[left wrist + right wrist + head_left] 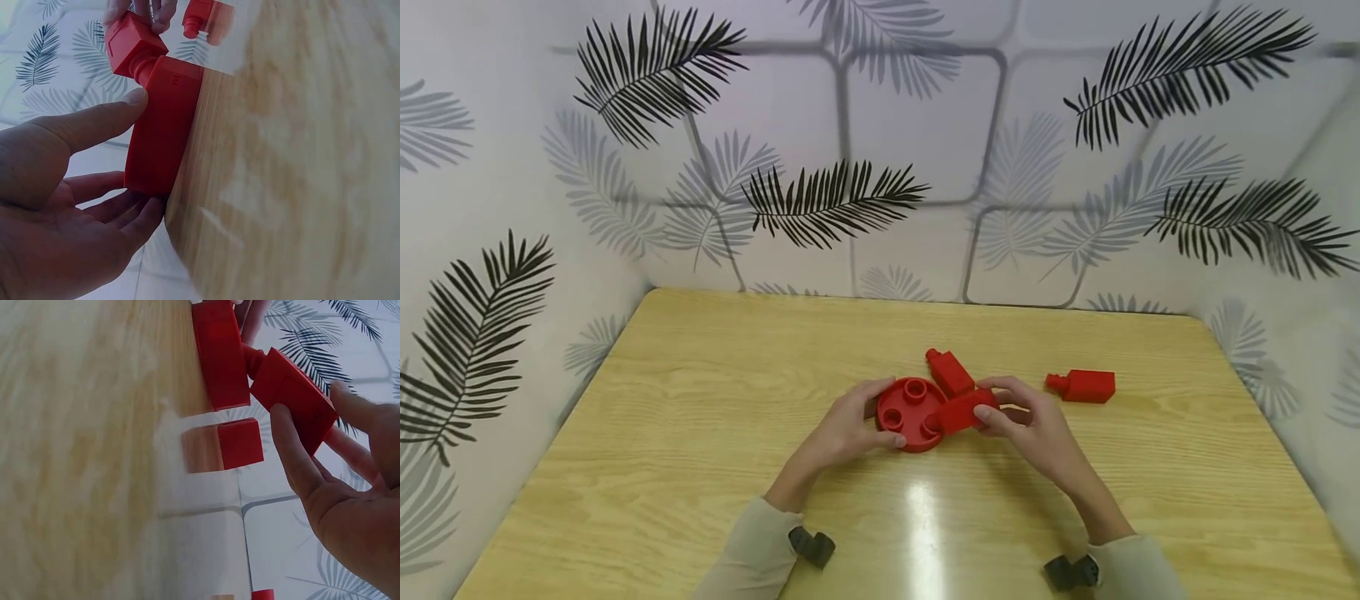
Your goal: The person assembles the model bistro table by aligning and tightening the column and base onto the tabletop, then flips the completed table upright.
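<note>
My left hand (848,425) grips a red round base (908,411) by its left side, thumb at the near edge and fingers around the far side. Three raised ring sockets stand on its top. In my right hand (1037,427) a red rectangular block (961,412) with a narrow ridged neck is pinched between thumb and fingers. The block tilts, its neck meeting the socket at the base's right side. The left wrist view shows that neck at the upper face of the base (161,128). From the right wrist, the block (297,397) leans away from the base (224,359).
A second red necked block (951,373) lies just behind the base, close to the held one. Farther right lies a third such block (1088,386). All sit on a wood-grain table (715,375), with a leaf-patterned curtain (917,250) along its back edge.
</note>
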`<state>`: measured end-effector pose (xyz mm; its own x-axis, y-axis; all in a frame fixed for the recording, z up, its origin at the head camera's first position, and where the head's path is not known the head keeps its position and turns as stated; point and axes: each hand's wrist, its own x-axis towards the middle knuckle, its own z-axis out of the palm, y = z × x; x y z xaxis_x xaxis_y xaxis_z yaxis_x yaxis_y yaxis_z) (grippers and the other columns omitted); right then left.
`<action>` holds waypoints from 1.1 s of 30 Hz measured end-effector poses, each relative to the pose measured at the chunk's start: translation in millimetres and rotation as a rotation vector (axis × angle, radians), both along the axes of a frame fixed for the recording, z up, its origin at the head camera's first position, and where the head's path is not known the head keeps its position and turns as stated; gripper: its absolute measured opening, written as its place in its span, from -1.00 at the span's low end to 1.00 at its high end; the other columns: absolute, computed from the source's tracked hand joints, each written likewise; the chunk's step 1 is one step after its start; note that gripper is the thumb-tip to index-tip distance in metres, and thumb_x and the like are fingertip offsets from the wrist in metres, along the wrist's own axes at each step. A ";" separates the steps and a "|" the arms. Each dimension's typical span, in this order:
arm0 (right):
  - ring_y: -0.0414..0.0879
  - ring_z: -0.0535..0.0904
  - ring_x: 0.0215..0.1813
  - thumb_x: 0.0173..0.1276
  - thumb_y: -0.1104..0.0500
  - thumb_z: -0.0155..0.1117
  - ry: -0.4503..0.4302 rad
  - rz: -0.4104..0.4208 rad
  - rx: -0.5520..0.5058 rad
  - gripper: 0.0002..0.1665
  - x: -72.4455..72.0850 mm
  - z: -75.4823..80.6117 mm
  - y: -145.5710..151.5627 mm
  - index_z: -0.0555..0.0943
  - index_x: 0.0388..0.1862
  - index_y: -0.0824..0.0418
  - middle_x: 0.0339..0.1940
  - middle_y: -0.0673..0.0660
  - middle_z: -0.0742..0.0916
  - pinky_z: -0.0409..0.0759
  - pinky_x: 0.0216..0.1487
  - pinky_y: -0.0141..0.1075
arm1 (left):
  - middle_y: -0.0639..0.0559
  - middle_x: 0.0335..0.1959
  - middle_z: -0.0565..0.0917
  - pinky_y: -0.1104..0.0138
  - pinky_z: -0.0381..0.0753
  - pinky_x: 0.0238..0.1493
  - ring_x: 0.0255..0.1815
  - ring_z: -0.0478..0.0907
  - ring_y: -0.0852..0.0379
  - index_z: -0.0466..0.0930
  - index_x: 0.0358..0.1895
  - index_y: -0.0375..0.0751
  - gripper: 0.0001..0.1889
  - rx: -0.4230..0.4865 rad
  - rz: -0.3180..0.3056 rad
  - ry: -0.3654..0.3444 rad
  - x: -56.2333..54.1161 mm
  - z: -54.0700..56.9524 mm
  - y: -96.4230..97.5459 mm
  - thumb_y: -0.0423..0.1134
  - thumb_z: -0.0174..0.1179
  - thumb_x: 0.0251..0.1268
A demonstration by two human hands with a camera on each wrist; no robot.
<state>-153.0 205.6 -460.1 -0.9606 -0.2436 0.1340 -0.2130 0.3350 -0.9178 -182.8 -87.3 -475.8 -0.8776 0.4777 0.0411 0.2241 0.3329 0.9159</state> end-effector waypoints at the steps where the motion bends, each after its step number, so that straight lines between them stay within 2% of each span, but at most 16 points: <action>1: 0.09 0.74 -0.03 0.40 0.19 0.43 0.008 0.008 0.013 -0.45 0.2 0.4 0.9 0.56 0.33 0.27 0.10 0.25 0.71 0.75 -0.01 -0.29 | -0.33 0.35 0.47 0.05 0.49 0.39 0.36 0.48 -0.24 0.26 0.50 -0.48 -0.11 -0.003 0.000 0.004 -0.1 -0.3 0.1 -0.40 0.54 0.10; 6: 0.09 0.72 0.03 0.40 0.24 0.43 0.053 0.057 0.040 -0.37 1.2 4.3 4.4 0.51 0.41 0.27 0.13 0.24 0.70 0.69 0.09 -0.37 | -0.32 0.34 0.47 0.06 0.50 0.39 0.35 0.49 -0.23 0.27 0.50 -0.48 -0.10 -0.015 -0.001 0.017 -1.5 -0.9 0.8 -0.40 0.55 0.10; 13: 0.09 0.76 0.01 0.47 0.32 0.30 0.097 0.098 -0.022 -0.44 2.6 7.5 1.0 0.49 0.42 0.37 0.19 0.32 0.68 0.78 -0.10 -0.23 | -0.33 0.35 0.46 0.07 0.48 0.40 0.37 0.47 -0.23 0.25 0.51 -0.48 -0.11 -0.019 -0.018 0.006 -0.6 2.9 0.1 -0.41 0.53 0.13; 22: 0.03 0.68 0.16 0.44 0.26 0.37 0.189 0.022 0.042 -0.52 5.8 7.5 -5.0 0.61 0.33 0.21 0.20 0.10 0.71 0.74 0.00 -0.27 | -0.33 0.40 0.41 0.11 0.47 0.40 0.43 0.41 -0.21 0.24 0.53 -0.45 -0.13 0.002 -0.019 -0.055 0.1 1.0 -1.8 -0.45 0.50 0.15; 29: 0.17 0.60 0.26 0.44 0.44 0.28 0.248 0.127 -0.017 -0.47 6.7 11.5 -10.1 0.52 0.38 0.40 0.26 0.27 0.65 0.69 0.07 -0.29 | -0.31 0.45 0.37 0.13 0.46 0.41 0.47 0.38 -0.18 0.22 0.54 -0.43 -0.12 -0.001 -0.011 -0.076 0.9 2.3 -1.7 -0.46 0.49 0.16; 33: 0.17 0.61 0.24 0.41 0.46 0.29 0.265 0.127 -0.028 -0.46 7.4 12.9 -12.5 0.54 0.37 0.37 0.25 0.26 0.65 0.69 0.07 -0.30 | -0.32 0.45 0.37 0.12 0.48 0.39 0.46 0.39 -0.20 0.23 0.54 -0.44 -0.12 0.015 -0.010 -0.079 1.5 3.6 -1.5 -0.47 0.49 0.15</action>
